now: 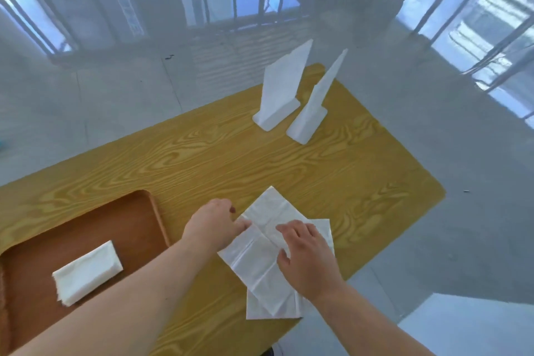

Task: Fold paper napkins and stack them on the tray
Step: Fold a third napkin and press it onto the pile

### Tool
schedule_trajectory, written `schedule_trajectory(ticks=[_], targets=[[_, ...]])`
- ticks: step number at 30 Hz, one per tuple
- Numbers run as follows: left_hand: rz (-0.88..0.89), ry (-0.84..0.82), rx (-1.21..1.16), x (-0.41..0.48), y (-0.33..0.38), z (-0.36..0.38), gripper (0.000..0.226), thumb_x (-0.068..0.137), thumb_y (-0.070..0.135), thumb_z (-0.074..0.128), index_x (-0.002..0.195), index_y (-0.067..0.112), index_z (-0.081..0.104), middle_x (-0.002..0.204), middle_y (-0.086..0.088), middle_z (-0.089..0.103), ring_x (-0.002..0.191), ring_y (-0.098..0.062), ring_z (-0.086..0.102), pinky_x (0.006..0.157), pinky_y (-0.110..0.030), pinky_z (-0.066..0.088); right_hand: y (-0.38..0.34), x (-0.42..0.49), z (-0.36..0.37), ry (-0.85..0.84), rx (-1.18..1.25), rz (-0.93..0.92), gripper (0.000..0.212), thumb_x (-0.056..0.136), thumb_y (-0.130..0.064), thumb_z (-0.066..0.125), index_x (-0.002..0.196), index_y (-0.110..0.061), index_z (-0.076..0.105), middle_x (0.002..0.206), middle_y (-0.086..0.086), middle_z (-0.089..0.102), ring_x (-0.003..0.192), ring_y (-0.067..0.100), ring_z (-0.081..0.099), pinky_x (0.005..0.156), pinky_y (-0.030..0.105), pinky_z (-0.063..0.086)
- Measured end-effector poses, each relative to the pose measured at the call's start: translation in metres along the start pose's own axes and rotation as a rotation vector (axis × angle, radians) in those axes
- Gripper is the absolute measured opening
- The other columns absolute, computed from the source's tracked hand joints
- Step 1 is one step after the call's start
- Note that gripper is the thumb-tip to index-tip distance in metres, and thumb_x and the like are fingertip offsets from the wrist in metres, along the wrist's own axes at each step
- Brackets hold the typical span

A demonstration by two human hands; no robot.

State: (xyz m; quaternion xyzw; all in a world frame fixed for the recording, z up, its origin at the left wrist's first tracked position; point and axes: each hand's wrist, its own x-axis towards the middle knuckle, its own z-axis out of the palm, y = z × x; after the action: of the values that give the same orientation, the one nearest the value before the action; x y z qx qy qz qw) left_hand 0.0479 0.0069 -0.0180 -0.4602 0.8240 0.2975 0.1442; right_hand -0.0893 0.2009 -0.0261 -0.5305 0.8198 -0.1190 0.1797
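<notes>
Wood-grain yellow, the surface (231, 153) fills the middle of the view, with a pale glossy floor (433, 153) around it. On its near left sits a brown tray (138, 222), and one folded napkin (86, 272) already lies flat in it. Near the far right end stand two upright white napkin holders (281, 87), close beside each other. At the near right edge lies an open paper napkin (260, 254), creased and turned at an angle, with what looks like a second sheet under it, its corner poking out at the near side. The left hand (213, 225) presses its fingers down on the napkin's left edge, closed on nothing. The right hand (306, 254) rests on the sheet's right half with fingers curled at a raised fold; whether it pinches the paper I cannot tell. So the folding of a second napkin seems to be in hand, barely begun. The next move probably calls for holding the left side down while bringing the right flap over along the crease, edges matched, without dragging the lower sheet along.
</notes>
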Motion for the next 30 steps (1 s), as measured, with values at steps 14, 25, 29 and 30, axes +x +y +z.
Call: schedule_trajectory(ticks=[14, 25, 29, 30], targets=[[-0.136, -0.233, -0.826, -0.010, 0.034, -0.019, 0.020, 0.076, 0.031, 0.081, 0.078, 0.017, 0.067, 0.082, -0.006, 0.068, 0.074, -0.023, 0.060, 0.069, -0.035, 0.045, 0.030, 0.001, -0.013, -0.010, 0.363, 0.255, 0.055, 0.091, -0.056, 0.053, 0.140, -0.032, 0.054, 0.137, -0.015, 0.057, 0.126, 0.007, 0.051, 0.100, 0.024, 0.043], [0.034, -0.217, -1.497, -0.096, -0.020, -0.158, 0.043, 0.084, 0.037, 0.067, 0.114, 0.007, 0.078, 0.105, -0.019, 0.075, 0.089, -0.035, 0.074, 0.071, -0.044, 0.058, -0.083, 0.050, -0.096, -0.439, 1.499, 0.524, 0.088, 0.077, -0.072, 0.063, 0.143, -0.015, 0.048, 0.139, 0.023, 0.063, 0.127, 0.036, 0.061, 0.110, 0.052, 0.048], [0.052, -0.098, -1.550, -0.129, -0.065, -0.198, 0.050, 0.081, 0.034, 0.070, 0.122, 0.005, 0.074, 0.112, -0.020, 0.073, 0.094, -0.038, 0.071, 0.077, -0.047, 0.057, -0.149, 0.070, -0.126, -0.468, 1.625, 0.245, 0.066, 0.084, -0.041, 0.081, 0.140, -0.012, 0.059, 0.138, 0.017, 0.068, 0.125, 0.033, 0.066, 0.099, 0.048, 0.055], [0.047, -0.068, -1.552, -0.137, -0.079, -0.206, 0.053, 0.079, 0.033, 0.070, 0.124, 0.005, 0.072, 0.113, -0.020, 0.073, 0.095, -0.039, 0.071, 0.078, -0.048, 0.057, -0.165, 0.075, -0.132, -0.474, 1.628, 0.195, 0.063, 0.083, -0.030, 0.084, 0.138, -0.007, 0.063, 0.137, 0.020, 0.068, 0.124, 0.035, 0.066, 0.099, 0.048, 0.056]])
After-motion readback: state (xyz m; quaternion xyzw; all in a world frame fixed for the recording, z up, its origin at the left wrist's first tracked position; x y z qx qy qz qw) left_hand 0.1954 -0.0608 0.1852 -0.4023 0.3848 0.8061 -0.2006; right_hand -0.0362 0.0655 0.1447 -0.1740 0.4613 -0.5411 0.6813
